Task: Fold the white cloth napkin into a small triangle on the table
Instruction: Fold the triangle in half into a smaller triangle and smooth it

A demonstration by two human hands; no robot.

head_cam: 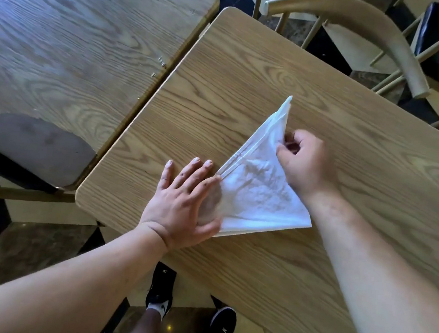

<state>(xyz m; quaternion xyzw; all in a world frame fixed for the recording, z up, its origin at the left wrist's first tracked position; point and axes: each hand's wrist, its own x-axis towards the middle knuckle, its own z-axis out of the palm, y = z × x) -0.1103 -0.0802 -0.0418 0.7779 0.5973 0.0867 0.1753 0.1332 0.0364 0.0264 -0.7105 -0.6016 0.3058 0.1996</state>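
- The napkin (258, 190) is plain white, with faint grey shadows in its creases.
- The table (279, 71) under it is light tan with darker brown wood grain.
- The second table (71, 32) shows greyer brown grain and 1 dull patch, perhaps worn bare.
- The chair (368, 24) frame is pale beige; its seat is black.
- The shoes (216, 332) are black with white marks, over white socks.
- The floor (23, 250) is mottled brown, black and cream.

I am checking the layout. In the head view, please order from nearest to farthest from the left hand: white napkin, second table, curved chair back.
1. white napkin: touching left hand, right beside it.
2. second table: left, across the gap.
3. curved chair back: far, top right.
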